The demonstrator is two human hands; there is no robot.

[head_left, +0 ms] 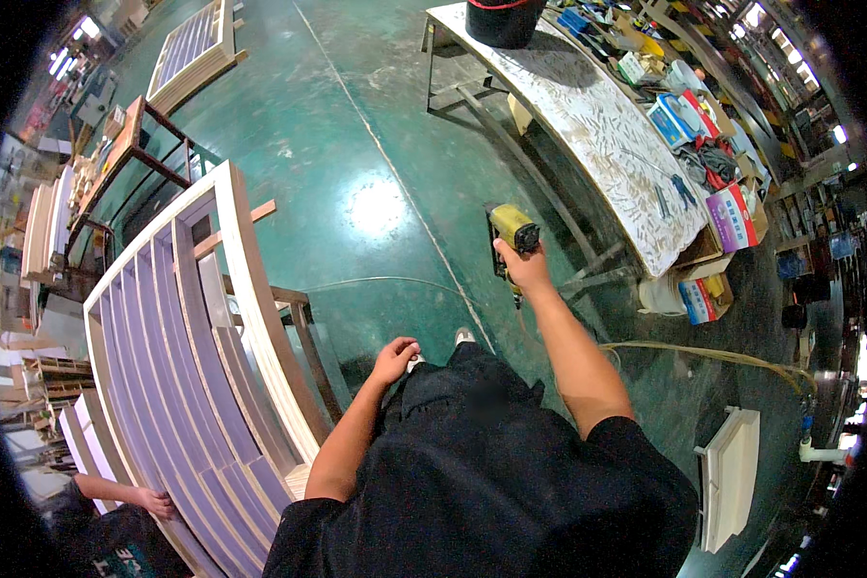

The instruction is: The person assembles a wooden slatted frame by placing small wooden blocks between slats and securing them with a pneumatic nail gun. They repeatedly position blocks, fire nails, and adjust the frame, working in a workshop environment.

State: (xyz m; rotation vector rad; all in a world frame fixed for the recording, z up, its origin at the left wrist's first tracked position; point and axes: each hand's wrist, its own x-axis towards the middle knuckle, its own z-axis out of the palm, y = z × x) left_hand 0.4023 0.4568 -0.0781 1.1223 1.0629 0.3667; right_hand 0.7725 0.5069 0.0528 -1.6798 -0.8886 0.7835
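Observation:
My right hand grips a yellow and black nail gun by its handle, out in front of me over the green floor. An air hose fitting hangs below the handle. Near my waist, my left hand hangs with its fingers curled in, and I see nothing in it. To my left lies a large wooden frame with purplish slats, propped on a stand. My left hand is apart from that frame. At the lower left, another person's hand rests on the slatted panel.
On the right stands a long table strewn with small pieces, with a black bucket at its far end. Boxes and tools crowd beyond it. A yellowish hose runs rightward. A white panel leans at the lower right. Another slatted frame lies far left.

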